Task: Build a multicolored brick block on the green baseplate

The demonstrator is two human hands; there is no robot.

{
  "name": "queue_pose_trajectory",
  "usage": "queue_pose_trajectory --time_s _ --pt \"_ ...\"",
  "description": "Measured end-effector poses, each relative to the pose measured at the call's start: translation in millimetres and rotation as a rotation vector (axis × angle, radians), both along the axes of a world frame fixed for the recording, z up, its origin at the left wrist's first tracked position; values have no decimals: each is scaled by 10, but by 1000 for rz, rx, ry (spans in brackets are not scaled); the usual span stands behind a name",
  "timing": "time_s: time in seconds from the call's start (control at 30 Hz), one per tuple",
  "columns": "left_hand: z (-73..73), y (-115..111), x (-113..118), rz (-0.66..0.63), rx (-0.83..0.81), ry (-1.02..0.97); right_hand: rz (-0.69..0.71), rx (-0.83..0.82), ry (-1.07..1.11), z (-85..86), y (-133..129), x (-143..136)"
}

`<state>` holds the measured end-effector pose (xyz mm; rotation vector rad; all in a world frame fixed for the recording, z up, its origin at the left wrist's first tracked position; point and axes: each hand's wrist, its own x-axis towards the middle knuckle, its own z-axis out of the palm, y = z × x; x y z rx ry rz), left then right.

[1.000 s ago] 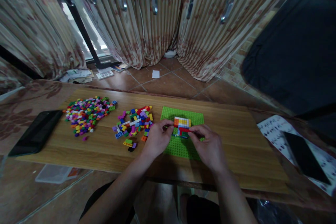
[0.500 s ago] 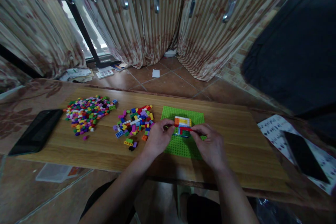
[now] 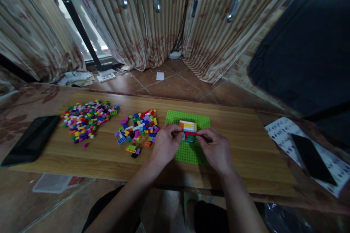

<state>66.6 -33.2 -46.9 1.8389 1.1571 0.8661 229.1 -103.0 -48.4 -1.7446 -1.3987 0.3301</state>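
Note:
On a green studded baseplate (image 3: 188, 157) stands a small block build (image 3: 188, 126) with white, yellow and orange bricks on top and blue and green ones lower at the near side. A long red brick (image 3: 190, 133) lies across its near side. My left hand (image 3: 166, 142) pinches at the brick's left end, thumb and forefinger together. At the right end, my right hand (image 3: 217, 149) is closed on the same red brick with its fingertips. The fingers hide parts of the build's sides, and I cannot tell whether the red brick is fully pressed down.
Left of the baseplate lies a loose pile of larger bricks (image 3: 139, 127), and beyond it a pile of small bricks (image 3: 84, 118). A black tablet (image 3: 31, 138) rests at the wooden board's (image 3: 246, 153) left end. To the right, a dark phone (image 3: 311, 158) lies on a printed sheet (image 3: 281, 129).
The red brick, tilted and held at its right end before, now lies level across the build between both hands. My view has shifted slightly to the right.

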Motion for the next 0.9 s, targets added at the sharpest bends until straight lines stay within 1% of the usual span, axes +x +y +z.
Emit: queue_pose_trajectory --time_s 0.2,0.33,0.47,0.63,0.8,0.9 --pt "-2 -5 1 -20 -8 12 33 4 43 17 -15 18" --pt "-1 -9 2 -20 7 -2 42 26 69 -1 -14 31" --pt "21 -13 9 -7 8 16 60 50 35 -18 7 9" --pt "32 -7 28 14 10 30 51 71 20 0 16 -42" --pt "14 -5 50 33 28 39 22 85 92 -32 20 -62" --pt "2 -9 59 46 19 51 -1 60 188 -66 32 -47"
